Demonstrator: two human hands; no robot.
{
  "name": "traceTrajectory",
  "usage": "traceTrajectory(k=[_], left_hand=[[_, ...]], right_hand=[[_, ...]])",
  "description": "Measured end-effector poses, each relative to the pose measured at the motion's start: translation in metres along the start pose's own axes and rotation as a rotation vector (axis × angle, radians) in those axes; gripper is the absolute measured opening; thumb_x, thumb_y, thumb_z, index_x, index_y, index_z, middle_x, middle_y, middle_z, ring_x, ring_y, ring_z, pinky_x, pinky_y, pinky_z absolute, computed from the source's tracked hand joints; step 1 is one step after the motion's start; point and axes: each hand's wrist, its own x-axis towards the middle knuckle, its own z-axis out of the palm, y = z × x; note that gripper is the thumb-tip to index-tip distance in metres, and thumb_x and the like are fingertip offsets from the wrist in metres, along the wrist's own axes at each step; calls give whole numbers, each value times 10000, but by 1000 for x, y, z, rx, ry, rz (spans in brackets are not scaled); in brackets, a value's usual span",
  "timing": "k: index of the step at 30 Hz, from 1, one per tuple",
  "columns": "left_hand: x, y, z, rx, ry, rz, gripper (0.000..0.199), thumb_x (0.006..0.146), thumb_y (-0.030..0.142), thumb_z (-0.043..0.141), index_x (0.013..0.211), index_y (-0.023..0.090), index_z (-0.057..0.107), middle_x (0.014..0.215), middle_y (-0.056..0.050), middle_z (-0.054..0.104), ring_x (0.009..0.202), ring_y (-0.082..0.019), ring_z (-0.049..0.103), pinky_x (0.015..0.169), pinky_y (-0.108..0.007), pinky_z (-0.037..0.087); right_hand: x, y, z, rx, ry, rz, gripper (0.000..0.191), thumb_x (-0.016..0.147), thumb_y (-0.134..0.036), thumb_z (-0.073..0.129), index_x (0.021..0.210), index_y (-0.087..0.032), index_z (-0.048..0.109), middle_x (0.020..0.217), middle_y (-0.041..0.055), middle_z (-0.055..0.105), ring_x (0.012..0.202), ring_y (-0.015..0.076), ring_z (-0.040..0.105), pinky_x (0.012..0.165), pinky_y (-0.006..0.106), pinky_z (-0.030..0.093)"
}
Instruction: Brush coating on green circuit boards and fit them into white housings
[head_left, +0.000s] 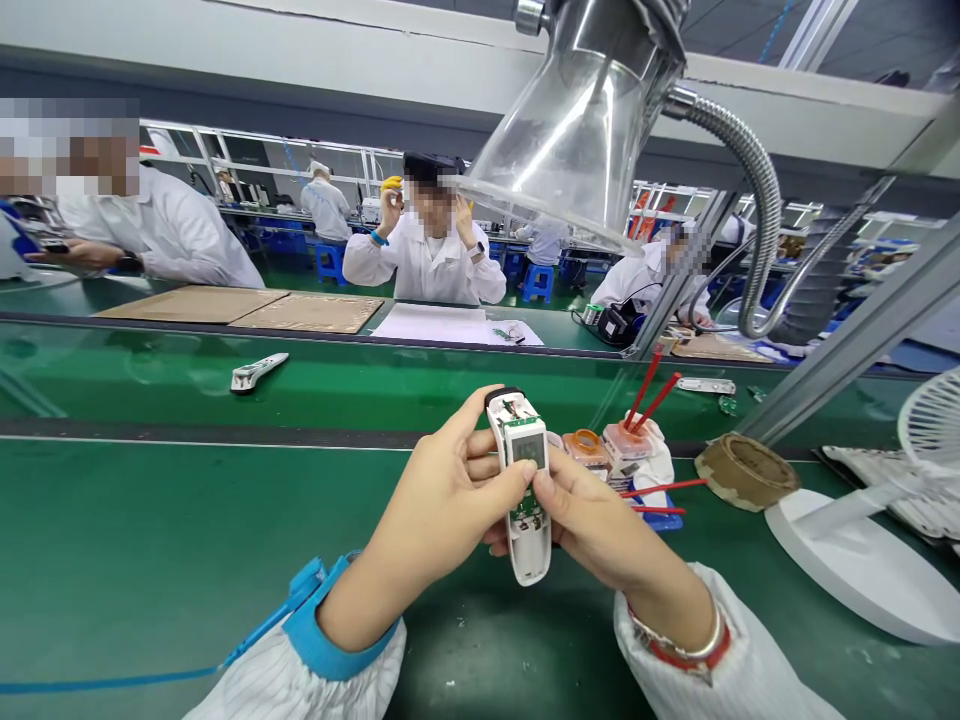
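Between my two hands is a white handheld device (531, 555), its front cover off, so a green circuit board and a small grey screen show. It stands roughly upright, tilted a little, with a black cap at its top end. My left hand (450, 480) is closed round its left side, with the thumb pressed at the screen's lower edge. From the right, my right hand (592, 510) grips the lower half, its thumb beside the other thumb. Some fingers are hidden behind the device. A blue wrist strap (337, 630) with a cord circles my left wrist.
A similar white casing (259, 372) lies on the green belt. Right of my hands stand small jars (587, 450) and red sticks (660, 400), a brown tape roll (746, 470) and a white fan (862, 560). Overhead hangs a clear hood (570, 140). Co-workers (431, 250) sit opposite.
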Motion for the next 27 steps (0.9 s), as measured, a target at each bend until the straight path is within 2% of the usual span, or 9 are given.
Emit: traceTrajectory(k=[4,9,17,21,27], left_hand=[[2,-1,1,-24,-21,-7,475,810,195,578,1239,285,397,828,-5,647,535,-125,595,403,-205,503],[0,0,2,-84,-27,-2,494,814,203,580,1260,294,389,806,9,635,522,-112,585,415,-202,507],[-5,-2,11,-62,115,12,436,782,316,636,1169,265,441,775,0,653,436,-135,586,310,-210,465],[-2,-3,9,-39,110,8,416,786,301,628,1160,255,452,799,-15,656,456,-143,595,308,-215,468],[1,-5,5,-50,84,-27,449,781,276,626,1183,250,429,798,-26,655,486,-165,612,301,-220,468]], right_hand=[[3,4,7,-121,87,-27,363,895,-443,505,1159,-205,432,872,52,619,650,153,653,521,235,534],[0,3,10,-138,130,-53,328,866,-420,566,1091,-211,450,740,6,610,573,125,634,491,199,519],[2,4,17,-153,135,-105,295,880,-406,548,1094,-212,487,704,-2,591,547,99,594,477,180,487],[6,8,15,-147,130,-114,315,868,-399,564,1110,-211,494,757,9,586,576,111,600,496,202,501],[8,12,11,-85,90,-53,293,855,-331,600,1087,-205,471,765,9,603,598,125,616,512,214,508]])
